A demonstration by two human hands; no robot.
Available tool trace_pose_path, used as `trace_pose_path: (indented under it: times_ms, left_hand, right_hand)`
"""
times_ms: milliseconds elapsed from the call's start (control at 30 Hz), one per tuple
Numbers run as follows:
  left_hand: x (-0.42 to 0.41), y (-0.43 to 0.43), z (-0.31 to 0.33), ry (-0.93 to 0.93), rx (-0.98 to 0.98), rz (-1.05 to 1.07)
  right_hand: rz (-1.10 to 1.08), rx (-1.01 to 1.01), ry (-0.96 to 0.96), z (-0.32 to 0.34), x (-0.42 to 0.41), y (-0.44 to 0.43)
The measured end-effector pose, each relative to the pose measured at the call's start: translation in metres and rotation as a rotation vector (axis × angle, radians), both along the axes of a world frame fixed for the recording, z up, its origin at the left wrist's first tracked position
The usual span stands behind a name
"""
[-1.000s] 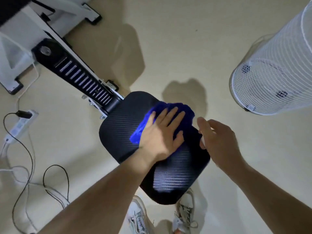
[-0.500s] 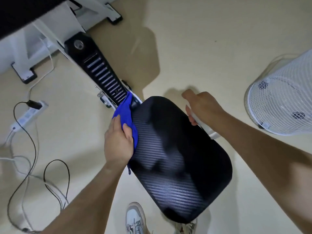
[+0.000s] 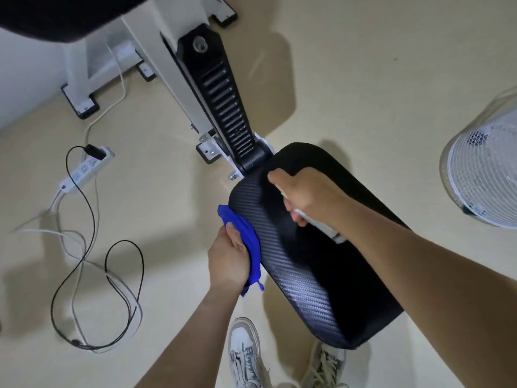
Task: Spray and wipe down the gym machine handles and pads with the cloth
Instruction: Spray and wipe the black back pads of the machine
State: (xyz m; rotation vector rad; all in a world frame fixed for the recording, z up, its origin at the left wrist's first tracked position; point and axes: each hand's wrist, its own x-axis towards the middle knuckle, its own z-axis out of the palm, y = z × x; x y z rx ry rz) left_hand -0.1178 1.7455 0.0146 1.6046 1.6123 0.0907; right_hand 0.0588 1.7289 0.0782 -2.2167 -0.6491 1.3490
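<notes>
A black textured pad (image 3: 307, 275) of the gym machine stretches from the middle toward the lower right, joined to a black ribbed arm (image 3: 223, 107). My left hand (image 3: 228, 259) grips a blue cloth (image 3: 246, 242) and presses it against the pad's left edge. My right hand (image 3: 305, 197) hovers over the pad's upper part, its fingers curled round a white spray bottle (image 3: 321, 228) that is mostly hidden by the hand and forearm.
A white fan (image 3: 484, 166) stands at the right edge. A white power strip (image 3: 84, 172) with looping black and white cables (image 3: 92, 275) lies on the floor at the left. The machine's white frame (image 3: 112, 51) stands at the top left. My shoes (image 3: 246, 354) are at the bottom.
My left hand slid the cloth from the pad's top surface to its left edge, then down along it. My right hand came from beside the pad to above its upper part.
</notes>
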Motion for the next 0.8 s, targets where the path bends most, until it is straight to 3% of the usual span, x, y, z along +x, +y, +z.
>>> trace_pose_path:
  times_ms: [100,300,433,633,800]
  left_hand:
    - [-0.007,0.003,0.010,0.008,0.038,-0.176]
    - [0.003,0.041,0.010,-0.191,0.372,-0.575]
    - [0.038,0.020,-0.008,0.162,0.554,-0.670]
    - [0.009,-0.132,0.020,-0.087,0.581,-1.100]
    - [0.009,-0.113,0.015,-0.146,0.607,-1.312]
  right_hand:
    - [0.049,-0.015,-0.053,-0.002,-0.018,-0.001]
    - [-0.189,0.028,-0.047,0.009,-0.017,-0.033]
    - [-0.327,0.044,-0.066,0.020,-0.004,-0.064]
    - [-0.472,0.080,-0.109,0.032,-0.002,-0.127]
    - [-0.573,-0.036,-0.252,0.029,-0.016,-0.186]
